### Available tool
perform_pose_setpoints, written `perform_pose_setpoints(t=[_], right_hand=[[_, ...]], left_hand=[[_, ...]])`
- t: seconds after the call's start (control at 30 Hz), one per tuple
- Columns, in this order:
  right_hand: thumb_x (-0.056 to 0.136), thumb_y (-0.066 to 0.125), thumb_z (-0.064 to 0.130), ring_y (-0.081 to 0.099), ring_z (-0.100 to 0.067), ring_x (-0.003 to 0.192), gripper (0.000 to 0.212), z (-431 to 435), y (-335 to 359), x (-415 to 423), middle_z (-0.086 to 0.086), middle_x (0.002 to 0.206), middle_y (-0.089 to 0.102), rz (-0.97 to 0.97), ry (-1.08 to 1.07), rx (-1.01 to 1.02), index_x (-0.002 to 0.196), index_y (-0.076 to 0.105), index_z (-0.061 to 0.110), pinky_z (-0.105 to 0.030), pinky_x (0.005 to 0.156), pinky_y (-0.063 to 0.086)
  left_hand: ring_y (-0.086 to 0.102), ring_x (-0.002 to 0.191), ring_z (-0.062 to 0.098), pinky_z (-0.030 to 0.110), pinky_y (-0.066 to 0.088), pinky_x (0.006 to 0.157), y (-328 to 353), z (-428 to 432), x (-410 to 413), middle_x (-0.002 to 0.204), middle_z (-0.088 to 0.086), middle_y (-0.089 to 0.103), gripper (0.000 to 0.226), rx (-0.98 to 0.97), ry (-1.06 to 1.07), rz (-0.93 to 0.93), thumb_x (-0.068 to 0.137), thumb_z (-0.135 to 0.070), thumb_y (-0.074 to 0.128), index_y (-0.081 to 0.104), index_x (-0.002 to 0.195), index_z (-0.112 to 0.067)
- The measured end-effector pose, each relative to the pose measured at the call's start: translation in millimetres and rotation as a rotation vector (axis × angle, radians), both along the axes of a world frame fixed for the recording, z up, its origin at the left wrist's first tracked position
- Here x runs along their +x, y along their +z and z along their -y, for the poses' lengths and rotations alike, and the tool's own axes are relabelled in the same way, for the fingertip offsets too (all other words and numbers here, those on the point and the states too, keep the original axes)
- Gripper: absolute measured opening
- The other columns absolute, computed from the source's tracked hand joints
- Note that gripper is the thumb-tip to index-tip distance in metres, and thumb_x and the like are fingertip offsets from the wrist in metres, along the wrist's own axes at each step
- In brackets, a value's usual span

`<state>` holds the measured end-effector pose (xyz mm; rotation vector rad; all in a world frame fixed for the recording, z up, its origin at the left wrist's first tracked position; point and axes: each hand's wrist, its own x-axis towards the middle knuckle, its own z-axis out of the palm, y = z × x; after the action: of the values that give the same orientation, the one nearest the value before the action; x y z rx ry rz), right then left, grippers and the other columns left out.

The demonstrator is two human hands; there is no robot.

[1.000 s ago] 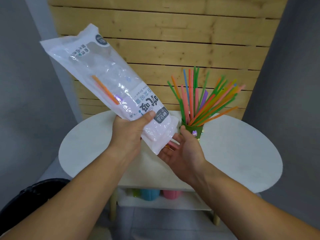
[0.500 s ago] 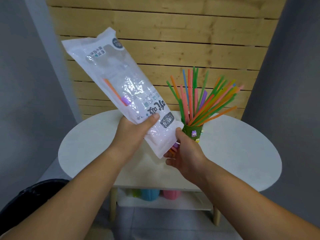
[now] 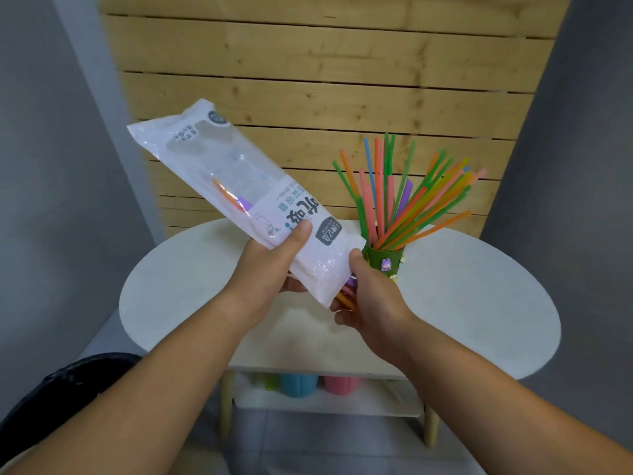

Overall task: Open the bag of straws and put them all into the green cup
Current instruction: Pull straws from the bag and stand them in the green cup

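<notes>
- The emptying looks nearly done: the green cup (image 3: 383,262) on the white surface (image 3: 479,303) already bristles with straws (image 3: 404,200), and just a few show inside the bag (image 3: 246,200).
- The left hand (image 3: 270,269) grips the bag, tilted mouth-down.
- The right hand (image 3: 370,296) is curled at the mouth around the straw ends (image 3: 346,296) sliding out, just beside the cup.
- Next, I'd guess: draw those free and stand them in the cup without toppling it.
</notes>
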<state>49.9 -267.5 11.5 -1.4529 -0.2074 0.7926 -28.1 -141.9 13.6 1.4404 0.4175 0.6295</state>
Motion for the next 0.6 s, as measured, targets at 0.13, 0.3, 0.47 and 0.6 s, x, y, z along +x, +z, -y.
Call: perform_pose_setpoints(t=[0.13,0.3,0.47,0.6], right_hand=[[0.1,0.053,0.035,0.049,-0.014,0.049,0.03,2.2,-2.1,5.9,-0.001,0.057,0.056,0.004,0.055,0.081,0.082,0.059,0.012,-0.024,0.045,0.044],[0.093,0.064,0.013,0.059,-0.008,0.054,0.013,13.1,-1.3,24.1,-0.004,0.063,0.062,-0.139,0.093,0.266,0.083,0.067,0.006,-0.019,0.055,0.055],[0.093,0.065,0.024,0.061,-0.013,0.058,0.014,19.5,0.3,28.0,-0.005,0.072,0.065,-0.119,0.093,0.241,0.089,0.069,0.011,-0.024,0.053,0.055],[0.095,0.062,0.035,0.061,-0.013,0.06,0.024,18.3,-3.3,20.4,-0.007,0.082,0.064,-0.038,0.207,0.212,0.098,0.067,0.011,-0.025,0.056,0.053]], left_hand=[[0.074,0.102,0.025,0.045,0.061,0.075,1.4,-3.5,-0.2,0.112,0.003,0.077,0.023,-0.069,0.048,0.087,0.097,-0.029,0.064,0.067,0.119,-0.024],[0.073,0.104,0.019,0.039,0.062,0.079,2.8,-7.6,-2.1,0.112,-0.001,0.077,0.024,-0.083,0.056,0.173,0.096,-0.021,0.065,0.066,0.12,-0.024],[0.07,0.113,0.022,0.041,0.058,0.09,-0.7,-10.0,-0.2,0.12,0.001,0.074,0.041,-0.166,0.004,0.258,0.079,-0.014,0.072,0.066,0.118,-0.024],[0.068,0.116,0.027,0.04,0.058,0.089,-4.4,-10.5,2.6,0.124,0.007,0.073,0.048,-0.175,-0.083,0.274,0.078,-0.004,0.074,0.065,0.122,-0.018]])
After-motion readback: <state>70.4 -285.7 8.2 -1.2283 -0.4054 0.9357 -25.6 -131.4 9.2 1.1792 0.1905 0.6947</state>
